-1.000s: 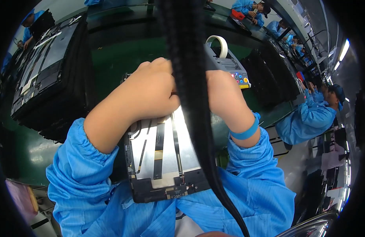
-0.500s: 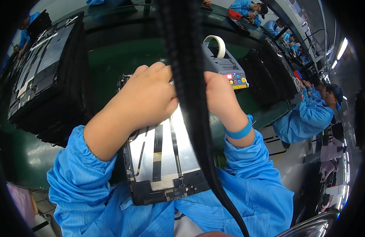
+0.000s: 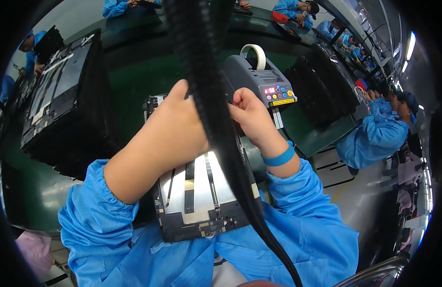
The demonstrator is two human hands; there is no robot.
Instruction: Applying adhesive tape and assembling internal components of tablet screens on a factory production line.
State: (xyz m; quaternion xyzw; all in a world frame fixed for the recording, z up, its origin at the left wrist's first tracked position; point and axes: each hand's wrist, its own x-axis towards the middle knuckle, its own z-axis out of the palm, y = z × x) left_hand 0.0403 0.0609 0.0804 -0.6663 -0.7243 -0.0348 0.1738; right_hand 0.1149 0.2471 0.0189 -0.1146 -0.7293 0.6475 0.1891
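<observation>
Grip: left hand (image 3: 175,124) is over the far half of the device panel (image 3: 201,186), thumb side up, fingers mostly behind the dark braided strap (image 3: 204,76); can't tell if they're together or clamped on anything. Right hand (image 3: 253,117) is at the panel's far right, fingers curled in, tips lost behind the same strap; can't tell what, if anything, they pinch. Blue wristband (image 3: 280,158) on that wrist. Panel is flat at the counter's (image 3: 139,71) near edge, its near side up against the blue smock (image 3: 182,265): silver plate, dark flex strips, black border. Grey tape dispenser (image 3: 256,79) is just beyond the right hand, display lit, white tape roll (image 3: 260,57) on top, pale strips (image 3: 277,118) below its front. Tall stack of similar panels (image 3: 63,81) at left, in from the near edge. Black stack (image 3: 321,91) right of the dispenser. Co-worker in blue (image 3: 376,141) past it, at the near edge, far right.
</observation>
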